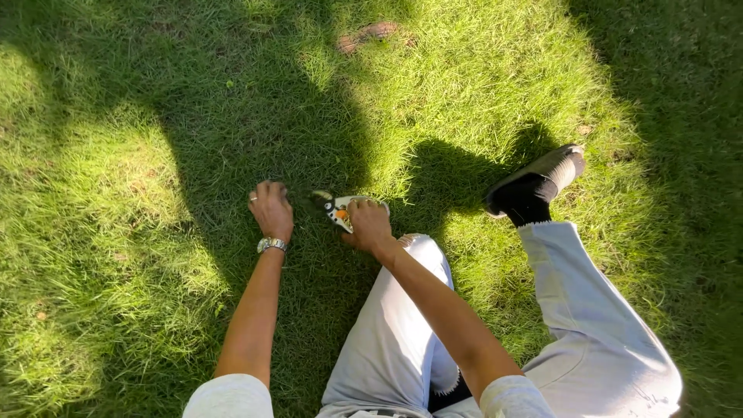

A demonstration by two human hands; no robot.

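I sit on a lawn and look down at my arms. My right hand [367, 223] is closed around the handles of small pruning shears [334, 207] with white, black and orange parts; the blades point left. My left hand [271, 210], with a ring and a metal wristwatch [272, 244], is curled down into the grass [286, 190] just left of the blades, gripping a tuft. The two hands are a short gap apart, both in the shade.
My legs in light grey trousers [588, 325] stretch out to the right, one foot in a black sock and dark slipper [542, 182]. A bare brown patch [368, 35] lies in the lawn at the top. Sunlit and shaded grass surrounds me.
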